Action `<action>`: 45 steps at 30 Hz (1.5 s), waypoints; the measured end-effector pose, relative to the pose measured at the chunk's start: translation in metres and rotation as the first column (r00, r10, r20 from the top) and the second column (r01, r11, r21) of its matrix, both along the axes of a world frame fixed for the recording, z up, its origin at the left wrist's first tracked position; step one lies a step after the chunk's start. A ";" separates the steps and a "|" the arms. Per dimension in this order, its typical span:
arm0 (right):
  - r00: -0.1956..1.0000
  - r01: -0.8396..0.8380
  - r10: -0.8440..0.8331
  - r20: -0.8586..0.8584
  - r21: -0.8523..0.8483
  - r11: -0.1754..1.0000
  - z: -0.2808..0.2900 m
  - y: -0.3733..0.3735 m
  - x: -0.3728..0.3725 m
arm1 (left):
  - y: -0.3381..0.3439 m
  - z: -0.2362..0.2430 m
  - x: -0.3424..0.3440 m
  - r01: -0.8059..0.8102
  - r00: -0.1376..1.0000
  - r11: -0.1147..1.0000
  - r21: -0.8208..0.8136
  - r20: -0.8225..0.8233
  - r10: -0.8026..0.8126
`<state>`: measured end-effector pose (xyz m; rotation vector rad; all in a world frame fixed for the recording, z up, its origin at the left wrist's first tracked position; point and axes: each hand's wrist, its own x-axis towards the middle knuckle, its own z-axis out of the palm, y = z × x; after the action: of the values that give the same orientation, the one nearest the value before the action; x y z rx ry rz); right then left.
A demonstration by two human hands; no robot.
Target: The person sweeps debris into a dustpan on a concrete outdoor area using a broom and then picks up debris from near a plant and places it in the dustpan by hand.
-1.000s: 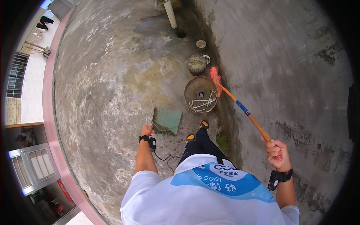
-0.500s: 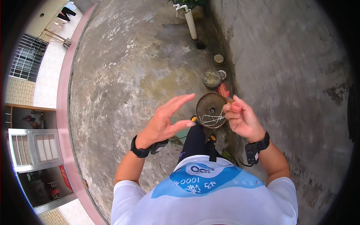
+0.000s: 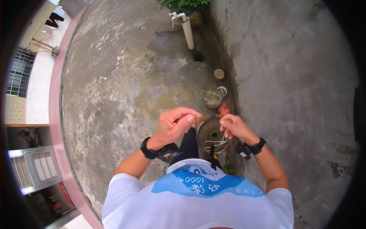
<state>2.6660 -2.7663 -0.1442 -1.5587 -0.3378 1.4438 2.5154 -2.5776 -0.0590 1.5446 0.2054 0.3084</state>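
My left hand (image 3: pixel 175 126) grips the near end of an orange wooden broom handle (image 3: pixel 202 119) with a blue band. My right hand (image 3: pixel 233 126) pinches the handle farther along, fingers curled. The pink-bristled broom head (image 3: pixel 223 107) lies beyond, against the wall's foot. Below the handle sits a round, shallow tub (image 3: pixel 206 133) with pale loops of strap or cord inside, partly hidden by my hands. Each wrist carries a black strapped device. The green dustpan is mostly hidden behind my body.
A concrete wall (image 3: pixel 274 84) rises on my right. Ahead are a white standpipe tap (image 3: pixel 187 32), a drain hole (image 3: pixel 198 57), round lids (image 3: pixel 212 100) and a leafy plant (image 3: pixel 183 5). A pink edging strip (image 3: pixel 57 95), doorways and a railed window line the left.
My left hand has risen from the dustpan and closed on the broom handle. The handle has swung inward from the right, and my right hand has moved left with it.
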 end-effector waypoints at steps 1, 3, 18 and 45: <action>0.995 0.039 -0.035 0.092 -0.041 0.998 -0.012 -0.002 0.021 | 0.005 0.000 0.006 0.015 1.000 0.999 -0.028 -0.021 -0.016; 0.986 0.144 -0.126 0.111 -0.169 0.975 -0.035 -0.003 0.062 | 0.022 0.000 0.025 0.009 0.995 0.985 -0.170 0.101 0.008; 0.985 0.170 -0.165 0.050 -0.463 0.870 -0.274 0.025 0.203 | 0.087 -0.012 0.022 -0.265 0.960 0.902 -0.341 -0.005 0.281; 0.781 -0.158 0.579 0.232 -0.824 0.544 -0.715 0.123 0.322 | 0.271 -0.061 -0.069 -0.908 0.058 0.289 0.304 -0.591 0.805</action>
<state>2.9879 -2.6435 -0.8594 -2.7458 -0.3948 1.6128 2.4466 -2.3066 -0.1204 1.0995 1.8120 0.6611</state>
